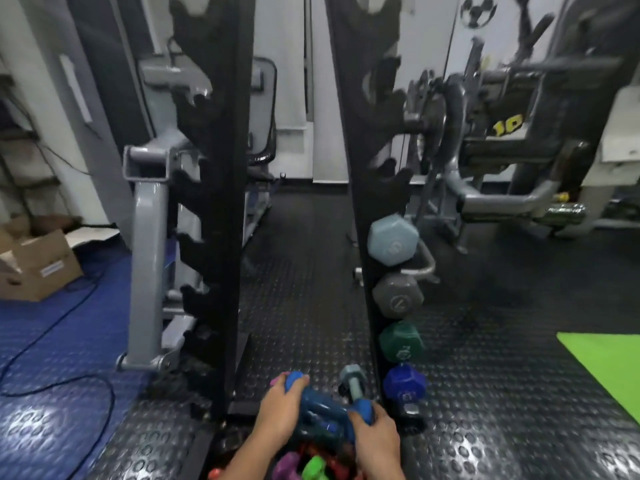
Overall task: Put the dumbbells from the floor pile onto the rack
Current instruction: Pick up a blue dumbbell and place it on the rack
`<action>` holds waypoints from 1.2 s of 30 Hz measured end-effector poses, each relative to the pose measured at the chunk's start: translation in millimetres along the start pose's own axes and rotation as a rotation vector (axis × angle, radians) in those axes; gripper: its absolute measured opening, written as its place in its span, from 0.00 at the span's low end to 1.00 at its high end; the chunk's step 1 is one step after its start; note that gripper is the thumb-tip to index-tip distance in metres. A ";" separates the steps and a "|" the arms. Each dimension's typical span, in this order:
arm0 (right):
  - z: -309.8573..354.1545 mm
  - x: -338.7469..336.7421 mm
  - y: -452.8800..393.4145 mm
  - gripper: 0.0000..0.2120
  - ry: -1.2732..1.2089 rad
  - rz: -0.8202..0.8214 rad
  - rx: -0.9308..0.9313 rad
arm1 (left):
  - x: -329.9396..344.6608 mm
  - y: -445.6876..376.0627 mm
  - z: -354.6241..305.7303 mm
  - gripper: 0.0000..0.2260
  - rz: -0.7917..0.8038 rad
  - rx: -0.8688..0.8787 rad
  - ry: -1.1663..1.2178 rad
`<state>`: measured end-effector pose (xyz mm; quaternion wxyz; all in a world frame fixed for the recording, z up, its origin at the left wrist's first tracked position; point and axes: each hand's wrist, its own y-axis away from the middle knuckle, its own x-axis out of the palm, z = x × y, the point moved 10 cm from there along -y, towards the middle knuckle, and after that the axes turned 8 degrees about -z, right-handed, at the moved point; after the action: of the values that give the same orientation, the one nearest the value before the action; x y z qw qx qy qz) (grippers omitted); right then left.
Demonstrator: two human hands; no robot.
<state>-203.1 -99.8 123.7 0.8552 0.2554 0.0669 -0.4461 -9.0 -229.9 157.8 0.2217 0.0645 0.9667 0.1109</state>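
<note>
Here both hands grip one blue dumbbell (327,412) low at the near edge of the view, between the two black uprights of the rack (363,202). The left hand (278,410) curls its fingers over the dumbbell's left head; the right hand (375,427) wraps the right head, thumb on top. The dumbbell sits just above the floor pile (304,467), where purple, green and red pieces show beneath the wrists.

It looks rigid and fairly heavy for its size, with a glossy coated skin that may be slippery, so holding both heads seems a sound way to keep it level; the narrow bar between them would suit a one-hand carry.

On the right upright, four dumbbells already rest in their notches: a pale blue one (393,242) highest, then grey (398,296), green (401,342) and dark blue (404,382) nearest the floor. A grey dumbbell (355,379) stands just behind the held one. The notches higher up are empty, so the next free slot is likely above the pale blue one.
</note>
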 end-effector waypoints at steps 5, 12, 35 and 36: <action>55.0 -44.0 10.9 0.19 -0.012 -0.017 -0.031 | -6.0 23.2 -55.3 0.14 0.013 0.058 0.010; 132.4 -110.7 33.9 0.14 0.002 -0.085 -0.276 | -13.9 61.6 -137.2 0.21 0.061 0.320 -0.121; 420.6 -247.7 71.7 0.19 -0.061 -0.163 -0.820 | -35.3 150.8 -379.5 0.29 -0.058 0.646 0.064; 433.1 -246.2 70.5 0.18 -0.060 -0.157 -0.841 | -36.2 148.9 -385.5 0.28 -0.065 0.644 0.073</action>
<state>-342.1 -102.1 607.3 0.8498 -0.1344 0.2373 -0.4510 -136.1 -163.8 547.1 0.1585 0.0963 0.9610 -0.2053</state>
